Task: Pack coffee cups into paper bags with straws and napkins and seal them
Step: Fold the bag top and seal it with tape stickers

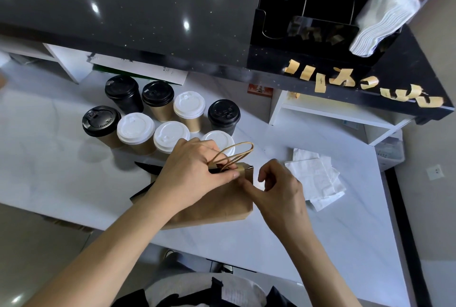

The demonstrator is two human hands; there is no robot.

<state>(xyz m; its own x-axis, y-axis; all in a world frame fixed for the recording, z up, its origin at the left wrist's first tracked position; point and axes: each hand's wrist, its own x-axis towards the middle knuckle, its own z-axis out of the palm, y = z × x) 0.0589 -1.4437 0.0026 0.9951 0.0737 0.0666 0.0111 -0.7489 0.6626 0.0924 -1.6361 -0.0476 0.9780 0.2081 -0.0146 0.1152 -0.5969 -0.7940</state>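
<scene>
Here, both hands' fingers pinch the paper bag (222,205) top — left hand (195,171), right hand (278,193).

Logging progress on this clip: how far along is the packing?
In hand: left hand pinches the brown paper bag top shut while the right hand presses a tape strip over it. Left: eight lidded cups stand unpacked, napkins loose beside.

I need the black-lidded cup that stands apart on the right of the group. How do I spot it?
Start at the white counter and find the cluster of lidded cups behind the paper bag. Take the back row's right end: the black cup. It alone there is black all over, beside a white-lidded kraft cup.
</scene>
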